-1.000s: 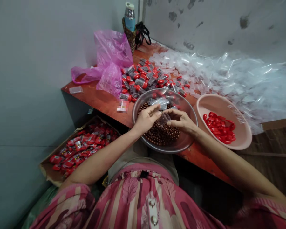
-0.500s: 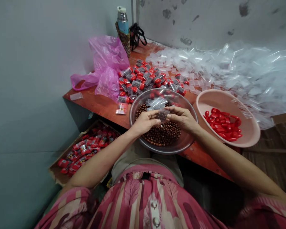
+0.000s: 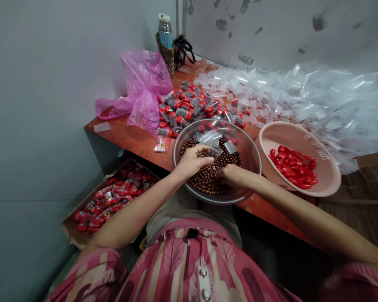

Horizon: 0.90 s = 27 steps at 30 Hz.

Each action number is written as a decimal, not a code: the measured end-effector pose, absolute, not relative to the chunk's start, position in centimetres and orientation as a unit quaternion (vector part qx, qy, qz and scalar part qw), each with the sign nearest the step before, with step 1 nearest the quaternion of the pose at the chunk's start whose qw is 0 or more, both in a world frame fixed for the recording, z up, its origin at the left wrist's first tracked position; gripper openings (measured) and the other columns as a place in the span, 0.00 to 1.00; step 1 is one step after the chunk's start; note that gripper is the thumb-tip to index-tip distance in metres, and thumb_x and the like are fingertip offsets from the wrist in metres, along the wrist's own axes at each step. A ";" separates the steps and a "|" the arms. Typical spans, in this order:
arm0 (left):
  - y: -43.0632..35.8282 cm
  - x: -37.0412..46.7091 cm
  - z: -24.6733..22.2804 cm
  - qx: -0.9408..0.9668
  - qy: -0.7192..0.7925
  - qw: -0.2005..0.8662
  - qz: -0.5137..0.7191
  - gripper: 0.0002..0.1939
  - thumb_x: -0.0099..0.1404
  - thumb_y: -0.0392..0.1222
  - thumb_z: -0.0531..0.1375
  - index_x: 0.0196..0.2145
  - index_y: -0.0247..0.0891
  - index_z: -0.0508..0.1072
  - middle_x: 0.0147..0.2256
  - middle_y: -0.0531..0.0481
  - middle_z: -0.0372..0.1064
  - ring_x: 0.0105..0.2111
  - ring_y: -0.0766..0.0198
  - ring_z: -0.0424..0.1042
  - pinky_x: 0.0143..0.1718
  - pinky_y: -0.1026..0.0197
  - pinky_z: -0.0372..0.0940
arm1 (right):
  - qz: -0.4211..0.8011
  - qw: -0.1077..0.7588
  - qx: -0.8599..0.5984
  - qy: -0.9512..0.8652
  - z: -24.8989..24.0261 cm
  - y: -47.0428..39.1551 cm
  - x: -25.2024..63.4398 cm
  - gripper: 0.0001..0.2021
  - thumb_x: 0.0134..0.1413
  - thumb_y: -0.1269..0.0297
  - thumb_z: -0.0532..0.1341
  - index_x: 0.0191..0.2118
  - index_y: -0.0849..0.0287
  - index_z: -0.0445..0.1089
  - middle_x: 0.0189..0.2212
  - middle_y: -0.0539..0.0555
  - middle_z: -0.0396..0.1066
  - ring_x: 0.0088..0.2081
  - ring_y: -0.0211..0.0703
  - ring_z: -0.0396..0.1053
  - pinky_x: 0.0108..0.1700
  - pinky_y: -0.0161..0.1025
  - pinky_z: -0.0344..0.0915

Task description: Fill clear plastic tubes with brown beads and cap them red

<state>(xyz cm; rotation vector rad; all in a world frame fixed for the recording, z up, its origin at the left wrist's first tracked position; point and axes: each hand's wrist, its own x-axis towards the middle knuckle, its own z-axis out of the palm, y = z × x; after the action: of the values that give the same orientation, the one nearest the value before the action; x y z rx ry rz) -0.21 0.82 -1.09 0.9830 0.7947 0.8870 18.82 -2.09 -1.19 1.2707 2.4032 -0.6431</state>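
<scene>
A metal bowl point(image 3: 239, 193) at the table's edge holds many small brown balls point(image 3: 204, 184) and several clear plastic containers point(image 3: 209, 136). Over the bowl, my left hand point(image 3: 193, 160) is closed around a small clear container point(image 3: 214, 152) with dark balls inside. My right hand point(image 3: 234, 175) is down among the brown balls, its fingers curled; the fingertips are hidden, so what they hold cannot be made out. Just above my right hand, another clear container point(image 3: 230, 147) lies on the balls.
Filled containers with red caps point(image 3: 189, 105) are heaped behind the bowl, beside a pink plastic bag point(image 3: 145, 84). A pink basin point(image 3: 329, 180) holds red caps point(image 3: 294, 167). Clear empties point(image 3: 302, 96) cover the right side. A box of red packets point(image 3: 110, 201) stands lower left; a flask point(image 3: 165, 33) stands behind.
My right hand has let go of the small container and moved down into the brown balls. My left hand still holds the container. The view has shifted slightly.
</scene>
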 end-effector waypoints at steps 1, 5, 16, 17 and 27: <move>0.9 -0.2 -1.2 0.461 0.360 0.705 0.400 0.14 0.45 0.33 0.68 0.33 0.35 0.76 0.32 0.52 0.76 0.31 0.66 0.73 0.38 0.62 0.69 | -0.232 0.126 0.471 0.842 -0.7 -1.8 19.4 0.11 0.52 0.77 0.59 0.37 0.63 0.78 0.33 0.59 0.79 0.35 0.48 0.77 0.39 0.39 0.69; 1.1 0.0 -1.7 0.494 0.364 0.692 0.380 0.13 0.45 0.28 0.65 0.32 0.35 0.75 0.31 0.52 0.75 0.34 0.65 0.73 0.46 0.57 0.66 | -0.255 -0.184 0.544 0.778 2.1 -1.0 21.5 0.10 0.55 0.65 0.62 0.42 0.58 0.78 0.38 0.55 0.80 0.38 0.48 0.77 0.45 0.43 0.71; 1.3 -0.2 -2.1 0.498 0.355 0.692 0.384 0.15 0.44 0.29 0.66 0.33 0.35 0.75 0.32 0.52 0.75 0.35 0.63 0.74 0.48 0.55 0.66 | -0.344 -0.341 0.523 0.702 4.6 -1.1 20.5 0.14 0.52 0.58 0.67 0.45 0.53 0.78 0.42 0.52 0.79 0.44 0.48 0.76 0.52 0.47 0.70; 1.3 -0.3 -2.0 0.491 0.353 0.695 0.388 0.15 0.44 0.30 0.67 0.33 0.36 0.75 0.32 0.52 0.76 0.36 0.63 0.75 0.48 0.56 0.67 | -0.343 -0.339 0.524 0.702 4.5 -1.1 20.8 0.14 0.52 0.58 0.66 0.46 0.53 0.78 0.43 0.52 0.79 0.44 0.48 0.76 0.52 0.46 0.71; 0.3 -1.7 -0.6 0.582 0.370 0.616 0.381 0.16 0.56 0.46 0.68 0.42 0.39 0.77 0.41 0.47 0.78 0.43 0.58 0.76 0.51 0.56 0.67 | -0.279 -0.216 0.528 0.772 2.7 -5.0 21.6 0.15 0.57 0.65 0.62 0.50 0.58 0.74 0.46 0.55 0.77 0.47 0.44 0.75 0.51 0.39 0.67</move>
<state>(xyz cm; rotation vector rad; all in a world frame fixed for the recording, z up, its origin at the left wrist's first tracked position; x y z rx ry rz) -1.73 0.28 -0.60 1.3401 0.8518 0.8784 21.63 -4.99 2.74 1.9366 2.8294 -1.0224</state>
